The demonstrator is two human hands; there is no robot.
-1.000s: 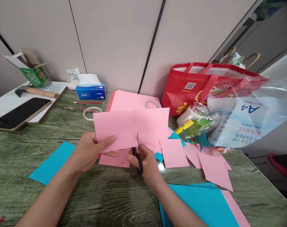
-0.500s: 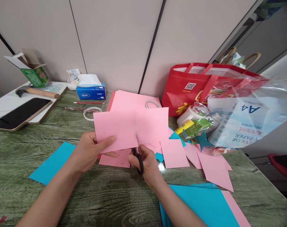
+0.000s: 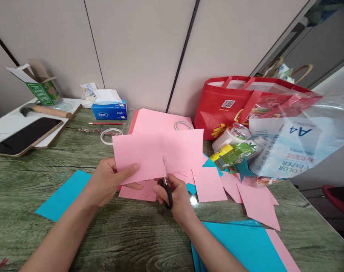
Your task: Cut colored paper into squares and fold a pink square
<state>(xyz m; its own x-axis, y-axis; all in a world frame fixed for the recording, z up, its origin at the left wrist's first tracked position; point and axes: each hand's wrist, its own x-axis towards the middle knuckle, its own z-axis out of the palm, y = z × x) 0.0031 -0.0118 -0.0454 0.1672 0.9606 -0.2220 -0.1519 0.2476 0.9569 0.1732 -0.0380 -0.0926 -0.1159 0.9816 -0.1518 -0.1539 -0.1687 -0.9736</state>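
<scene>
My left hand [image 3: 113, 179] pinches the lower left part of a pink sheet of paper [image 3: 143, 155], thumb on top and fingers beneath. The sheet is held up above the table, a faint crease near its middle. My right hand [image 3: 176, 194] is closed round the black handles of a pair of scissors [image 3: 168, 194]. The blades point away from me and sit in the sheet's near edge, with a cut running up along the crease. Under the sheet, another pink piece [image 3: 138, 192] lies on the table, partly covered.
Pink squares [image 3: 210, 185] and blue scraps lie to the right, near blue sheets [image 3: 234, 241]. A blue piece [image 3: 62, 194] is at left. Behind stand a tissue box [image 3: 109, 110], tape rolls [image 3: 111, 136] and a red bag [image 3: 214, 105]. A phone [image 3: 26, 135] and hammer [image 3: 44, 109] rest at far left.
Very little differs. The pink sheet has shifted a few pixels to the right; both hands keep their hold, and the scissors stay in the cut.
</scene>
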